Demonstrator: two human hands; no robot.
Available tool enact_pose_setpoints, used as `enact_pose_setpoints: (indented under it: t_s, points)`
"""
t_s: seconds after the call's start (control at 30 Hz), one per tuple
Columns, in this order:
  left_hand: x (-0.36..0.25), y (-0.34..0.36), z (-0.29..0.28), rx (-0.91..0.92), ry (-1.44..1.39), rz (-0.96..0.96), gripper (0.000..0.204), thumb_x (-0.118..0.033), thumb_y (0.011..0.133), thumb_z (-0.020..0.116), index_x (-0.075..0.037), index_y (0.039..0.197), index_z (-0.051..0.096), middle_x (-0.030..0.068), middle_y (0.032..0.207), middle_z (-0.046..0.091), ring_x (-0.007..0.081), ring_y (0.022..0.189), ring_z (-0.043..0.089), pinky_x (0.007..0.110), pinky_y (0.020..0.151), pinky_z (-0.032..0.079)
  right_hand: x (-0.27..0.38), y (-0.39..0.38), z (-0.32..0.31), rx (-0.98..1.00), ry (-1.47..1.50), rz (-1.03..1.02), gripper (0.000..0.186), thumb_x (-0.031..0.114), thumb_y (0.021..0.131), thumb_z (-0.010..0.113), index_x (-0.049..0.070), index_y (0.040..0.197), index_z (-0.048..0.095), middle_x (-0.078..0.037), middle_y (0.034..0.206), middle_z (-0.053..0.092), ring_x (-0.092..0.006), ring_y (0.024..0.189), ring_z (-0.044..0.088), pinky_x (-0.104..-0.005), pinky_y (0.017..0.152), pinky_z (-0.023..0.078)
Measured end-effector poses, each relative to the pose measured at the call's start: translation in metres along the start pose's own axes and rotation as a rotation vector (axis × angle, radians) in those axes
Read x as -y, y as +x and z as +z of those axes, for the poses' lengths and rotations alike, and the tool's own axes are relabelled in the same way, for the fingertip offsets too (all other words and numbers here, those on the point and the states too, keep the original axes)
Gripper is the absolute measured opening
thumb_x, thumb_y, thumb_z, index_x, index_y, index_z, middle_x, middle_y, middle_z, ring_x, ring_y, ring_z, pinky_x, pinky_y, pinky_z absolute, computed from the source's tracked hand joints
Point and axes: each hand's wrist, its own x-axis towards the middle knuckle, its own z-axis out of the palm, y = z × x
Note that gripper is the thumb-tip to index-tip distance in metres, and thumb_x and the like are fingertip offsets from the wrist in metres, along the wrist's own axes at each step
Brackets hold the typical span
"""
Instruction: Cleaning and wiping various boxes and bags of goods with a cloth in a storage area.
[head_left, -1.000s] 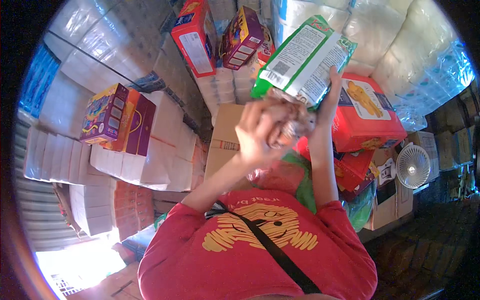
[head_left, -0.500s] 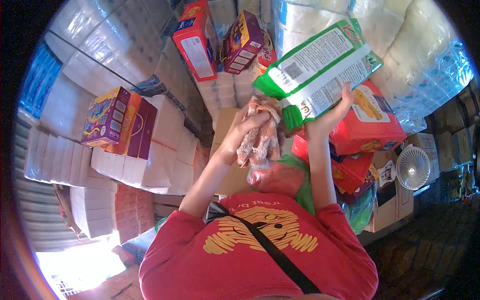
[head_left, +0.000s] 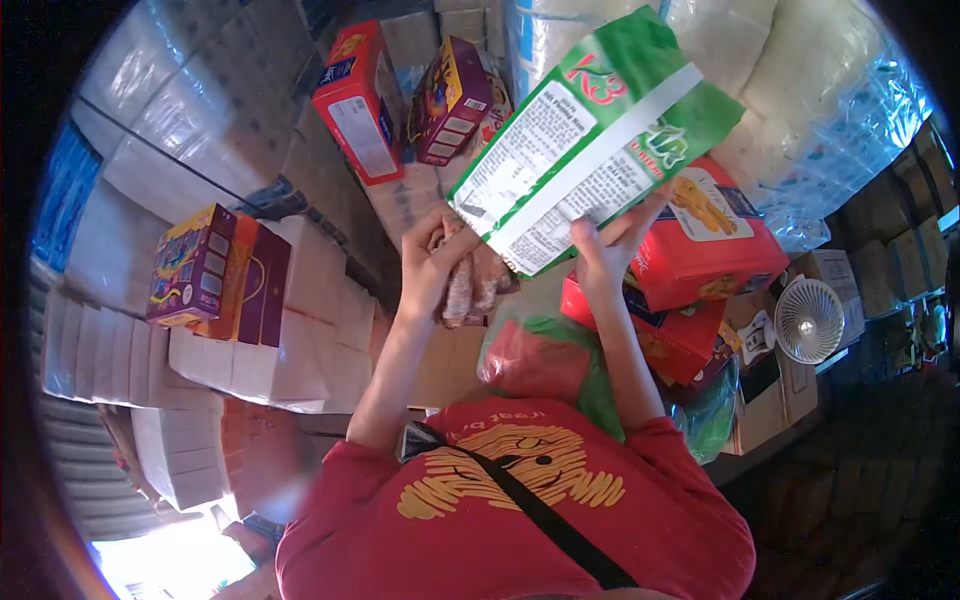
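Note:
My left hand (head_left: 432, 258) is closed round a bundle of long, wrinkled reddish-brown pieces (head_left: 462, 295) with a whitish coating. What they are I cannot make out. Against these fingers lies the lower left end of a green and white printed bag (head_left: 590, 150), and whether they also grip it is unclear. With thumb on the printed face, my right hand (head_left: 610, 250) grips the bag's lower right side. The bag is tilted, its upper end pointing away to the right. Below the hands sits a clear and green plastic bag with something red inside (head_left: 535, 355).
Red gift boxes (head_left: 710, 240) are piled on the right beside a white round basket-like thing (head_left: 808, 320). Red (head_left: 358, 105) and purple (head_left: 450, 100) boxes stand on white packs ahead. More purple boxes (head_left: 225, 275) rest on stacked white packs at left. Plastic-wrapped bales (head_left: 800, 120) rise behind.
The green bag has turned more upright, and its lower end has come to my left hand. That hand has moved left with the bundle, now partly hidden. The right thumb now lies over the bag's face.

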Motion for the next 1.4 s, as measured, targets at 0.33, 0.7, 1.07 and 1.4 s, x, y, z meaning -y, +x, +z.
enact_pose_setpoints:
  t_s: [0.33,0.7,1.07,1.4]
  points:
    - [0.011,-0.004,-0.004,-0.054,-0.423,-0.362,0.029,-0.007,0.08,0.055,0.001,0.108,0.052,0.0084,0.1,0.059,0.0148,0.091,0.057,0.026,0.08,0.044,-0.012,-0.002,-0.008,0.072,0.18,0.154,0.107,-0.002,0.053,0.077,0.013,0.129,0.002,-0.013,0.126,0.027,-0.0247,0.117,0.035,-0.0411,0.094,0.039]
    - [-0.011,0.008,-0.034,-0.175,-0.132,-0.056,0.016,0.0,0.078,0.059,-0.002,0.094,0.058,-0.0021,0.078,0.057,0.005,0.072,0.052,0.017,0.064,0.04,-0.016,-0.003,-0.063,-0.058,0.359,0.369,0.071,0.006,0.078,0.063,0.008,0.136,0.022,-0.014,0.134,0.032,-0.023,0.122,0.036,-0.0448,0.102,0.027]
    - [-0.027,0.02,-0.07,-0.11,-0.336,0.106,0.005,-0.001,0.081,0.054,-0.002,0.084,0.05,0.0025,0.073,0.055,0.0085,0.063,0.053,0.02,0.06,0.042,-0.03,0.0,-0.062,0.136,0.121,0.727,0.047,0.045,0.09,0.043,0.003,0.11,0.05,-0.004,0.102,0.052,-0.0105,0.091,0.048,-0.0254,0.079,0.039]
    - [-0.02,0.029,-0.073,-0.153,-0.005,0.062,0.01,0.0,0.078,0.06,-0.004,0.073,0.051,-0.0034,0.067,0.049,0.0031,0.062,0.045,0.016,0.057,0.033,-0.013,0.001,-0.045,0.0,-0.258,0.321,0.042,0.04,0.092,0.043,0.011,0.061,0.045,0.008,0.057,0.042,0.0002,0.051,0.035,-0.0202,0.042,0.025]
